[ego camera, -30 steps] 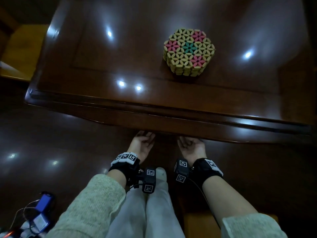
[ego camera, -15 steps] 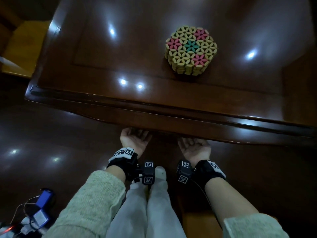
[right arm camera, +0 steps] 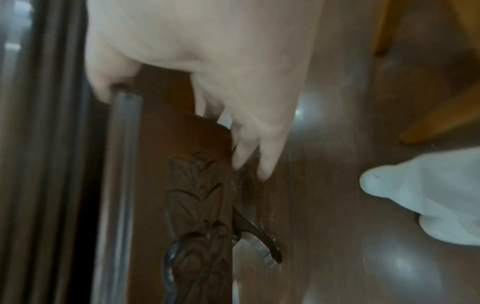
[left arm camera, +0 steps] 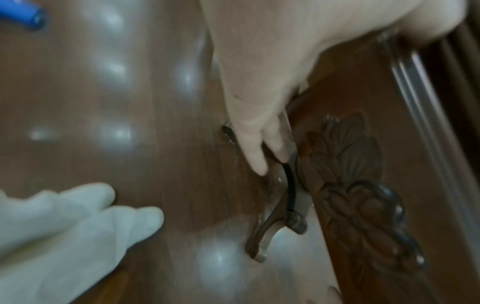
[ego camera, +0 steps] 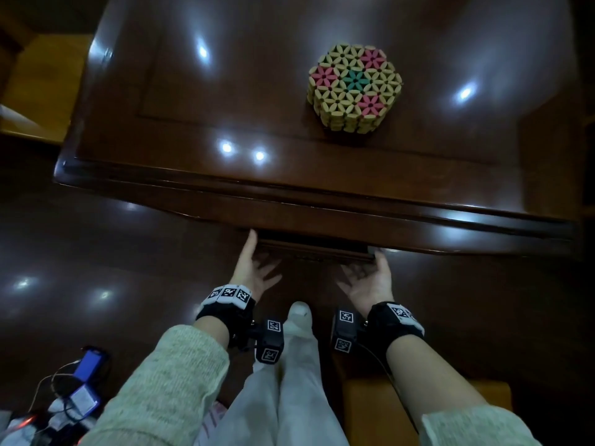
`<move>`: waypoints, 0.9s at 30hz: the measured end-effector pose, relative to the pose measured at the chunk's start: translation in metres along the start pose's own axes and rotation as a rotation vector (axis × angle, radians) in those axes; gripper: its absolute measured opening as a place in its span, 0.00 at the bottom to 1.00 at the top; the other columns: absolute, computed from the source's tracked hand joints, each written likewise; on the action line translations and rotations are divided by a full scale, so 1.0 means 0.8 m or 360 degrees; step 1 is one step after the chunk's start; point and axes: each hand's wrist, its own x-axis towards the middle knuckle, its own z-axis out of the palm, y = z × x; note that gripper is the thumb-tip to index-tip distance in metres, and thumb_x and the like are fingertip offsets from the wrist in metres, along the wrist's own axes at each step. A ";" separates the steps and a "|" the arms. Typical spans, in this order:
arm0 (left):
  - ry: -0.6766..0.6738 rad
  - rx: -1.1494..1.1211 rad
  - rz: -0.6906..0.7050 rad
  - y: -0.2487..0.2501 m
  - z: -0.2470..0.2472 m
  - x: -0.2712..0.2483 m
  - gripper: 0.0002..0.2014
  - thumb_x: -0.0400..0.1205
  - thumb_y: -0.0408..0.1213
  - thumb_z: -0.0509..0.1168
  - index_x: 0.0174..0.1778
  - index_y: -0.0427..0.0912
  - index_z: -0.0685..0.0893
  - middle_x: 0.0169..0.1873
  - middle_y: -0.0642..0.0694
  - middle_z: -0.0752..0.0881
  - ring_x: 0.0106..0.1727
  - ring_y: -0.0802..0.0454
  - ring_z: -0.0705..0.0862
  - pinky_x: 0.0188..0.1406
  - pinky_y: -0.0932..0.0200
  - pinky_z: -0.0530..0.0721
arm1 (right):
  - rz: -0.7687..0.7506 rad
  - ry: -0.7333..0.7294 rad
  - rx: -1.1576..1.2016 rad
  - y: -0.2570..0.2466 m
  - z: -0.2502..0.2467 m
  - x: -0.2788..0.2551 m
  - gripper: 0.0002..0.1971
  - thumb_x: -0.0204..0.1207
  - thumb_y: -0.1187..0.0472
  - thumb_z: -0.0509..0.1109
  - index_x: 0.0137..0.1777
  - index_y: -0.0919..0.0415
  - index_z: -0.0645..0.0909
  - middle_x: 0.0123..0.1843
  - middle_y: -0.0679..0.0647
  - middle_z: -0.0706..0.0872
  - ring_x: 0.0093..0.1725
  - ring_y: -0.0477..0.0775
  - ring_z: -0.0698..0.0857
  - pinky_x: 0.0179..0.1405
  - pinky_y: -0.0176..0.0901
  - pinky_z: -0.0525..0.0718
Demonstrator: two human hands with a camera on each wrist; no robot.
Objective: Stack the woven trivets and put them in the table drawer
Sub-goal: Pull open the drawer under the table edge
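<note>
With the hexagonal stack of woven floral trivets (ego camera: 355, 87) waiting on the dark glossy desk (ego camera: 225, 101), the left hand (ego camera: 254, 268) and right hand (ego camera: 370, 278) grip the carved wooden drawer front (ego camera: 315, 249), fingers hooked beneath, thumbs on top, judged to be opening it; next, a steady outward pull.

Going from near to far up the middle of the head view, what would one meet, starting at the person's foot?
White-socked foot → left hand and right hand side by side, holding the drawer front → table edge → stack of woven trivets on the tabletop.
</note>
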 end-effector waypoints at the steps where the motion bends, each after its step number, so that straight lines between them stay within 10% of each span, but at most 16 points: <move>1: 0.0073 0.0080 0.0008 0.001 0.001 -0.003 0.44 0.71 0.65 0.69 0.81 0.57 0.60 0.74 0.45 0.69 0.66 0.41 0.80 0.68 0.32 0.74 | -0.0020 0.0035 -0.0087 0.000 0.001 -0.002 0.31 0.72 0.42 0.70 0.73 0.53 0.74 0.73 0.56 0.77 0.68 0.60 0.80 0.66 0.69 0.70; 8: 0.0600 0.0795 0.0546 0.023 0.022 -0.026 0.26 0.81 0.44 0.65 0.76 0.45 0.72 0.80 0.45 0.63 0.78 0.45 0.67 0.70 0.53 0.69 | -0.0348 0.0514 -0.0854 -0.015 0.008 -0.028 0.25 0.75 0.47 0.68 0.66 0.63 0.80 0.58 0.57 0.83 0.56 0.58 0.81 0.60 0.49 0.76; 10: 0.0626 0.0908 0.0672 0.024 0.017 -0.033 0.21 0.80 0.42 0.66 0.69 0.43 0.79 0.70 0.45 0.75 0.72 0.46 0.74 0.65 0.57 0.71 | -0.0499 0.0622 -0.1015 -0.013 0.010 -0.036 0.25 0.72 0.48 0.67 0.62 0.67 0.83 0.49 0.57 0.82 0.49 0.58 0.79 0.53 0.46 0.75; 15: 0.0591 0.1157 0.0650 0.024 -0.003 -0.048 0.12 0.79 0.43 0.67 0.55 0.44 0.87 0.54 0.45 0.86 0.55 0.47 0.83 0.50 0.59 0.75 | -0.0546 0.0712 -0.1404 -0.003 0.003 -0.057 0.20 0.76 0.48 0.66 0.58 0.62 0.87 0.53 0.61 0.88 0.56 0.64 0.85 0.58 0.48 0.78; 27: 0.0418 0.1345 0.0393 0.011 -0.039 -0.075 0.20 0.78 0.42 0.68 0.66 0.47 0.82 0.56 0.46 0.86 0.56 0.45 0.86 0.61 0.44 0.84 | -0.0389 0.0748 -0.1688 0.022 -0.004 -0.097 0.16 0.74 0.53 0.68 0.51 0.64 0.88 0.48 0.62 0.89 0.48 0.62 0.87 0.47 0.45 0.83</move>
